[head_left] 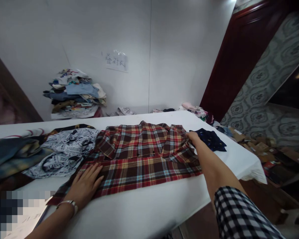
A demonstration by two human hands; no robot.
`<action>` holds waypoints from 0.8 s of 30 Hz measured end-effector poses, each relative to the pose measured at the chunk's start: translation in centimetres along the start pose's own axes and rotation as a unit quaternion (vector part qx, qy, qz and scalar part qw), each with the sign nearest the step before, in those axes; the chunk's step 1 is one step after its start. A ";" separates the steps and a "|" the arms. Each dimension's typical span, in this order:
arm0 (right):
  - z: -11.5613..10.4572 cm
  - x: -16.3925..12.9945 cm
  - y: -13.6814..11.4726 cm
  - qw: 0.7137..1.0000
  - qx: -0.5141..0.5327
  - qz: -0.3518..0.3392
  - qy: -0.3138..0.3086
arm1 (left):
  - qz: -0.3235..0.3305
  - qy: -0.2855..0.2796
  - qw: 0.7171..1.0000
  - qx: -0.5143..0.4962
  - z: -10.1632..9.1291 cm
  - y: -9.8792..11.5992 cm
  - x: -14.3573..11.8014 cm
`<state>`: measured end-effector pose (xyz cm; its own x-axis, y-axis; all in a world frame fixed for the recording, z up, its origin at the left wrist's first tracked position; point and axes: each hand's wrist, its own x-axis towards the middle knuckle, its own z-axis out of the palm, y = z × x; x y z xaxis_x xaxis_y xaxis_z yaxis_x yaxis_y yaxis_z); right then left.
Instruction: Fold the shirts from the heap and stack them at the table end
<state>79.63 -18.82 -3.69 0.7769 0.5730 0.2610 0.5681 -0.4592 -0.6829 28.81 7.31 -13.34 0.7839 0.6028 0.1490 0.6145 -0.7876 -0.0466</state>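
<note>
Left hand: the left hand [86, 184] lies flat, fingers spread and palm down, on the near left corner of the plaid shirt [139, 156]; it grips nothing, and the pressing looks meant to pin the cloth so it does not slide.
Right hand: the right hand [193, 136] reaches out to the far right edge of the same shirt, fingers drawn together on a fold of the fabric there; whether it truly pinches the cloth or only touches it is too small to tell.
Shirt: the red, brown and blue plaid shirt lies spread between the two hands on the white table [149, 205], its collar end away from the person, its hem along the near side, so that each hand takes one end.
Beyond the right hand: a small dark blue cloth [211, 139] sits just beside the fingertips, apart from the shirt.
Beside the left hand: a black-and-white printed garment [64, 149] overlaps the shirt's left end, and darker clothes [10, 156] lie further out on that side.
Far past both hands: a heap of folded clothes [74, 94] stands against the wall under a paper sign [116, 61].
Sleeve: a checked sleeve [239, 212] covers the right upper arm.
Wrist: a bracelet [68, 203] circles the left wrist.
</note>
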 end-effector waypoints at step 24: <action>-0.7 -20.5 0.9 0.955 -0.137 -0.249 -0.081 | -0.019 0.001 0.968 -0.252 -6.6 7.8 -0.1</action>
<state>64.40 -31.48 -9.22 0.3523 0.8541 0.3825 0.9231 -0.2498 -0.2925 32.90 0.23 -7.22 0.7615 0.6323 0.1423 0.5211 -0.7279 0.4457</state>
